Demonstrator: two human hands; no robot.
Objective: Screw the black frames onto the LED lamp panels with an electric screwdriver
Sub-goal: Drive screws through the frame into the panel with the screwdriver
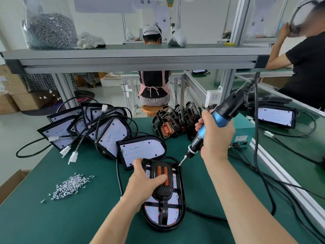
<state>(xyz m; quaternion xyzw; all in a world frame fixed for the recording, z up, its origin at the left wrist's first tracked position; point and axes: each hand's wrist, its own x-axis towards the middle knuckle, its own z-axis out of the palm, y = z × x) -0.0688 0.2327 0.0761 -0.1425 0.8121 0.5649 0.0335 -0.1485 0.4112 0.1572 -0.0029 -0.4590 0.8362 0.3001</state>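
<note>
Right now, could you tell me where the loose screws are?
In the head view, the loose screws lie on the green mat at lower left, left of the left hand and in front of the stacked LED panels.

Paper sign (143, 1) up top reads 组装; rest illegible.

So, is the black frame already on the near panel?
On: the black frame sits over the LED panel, held by the left hand.
</note>
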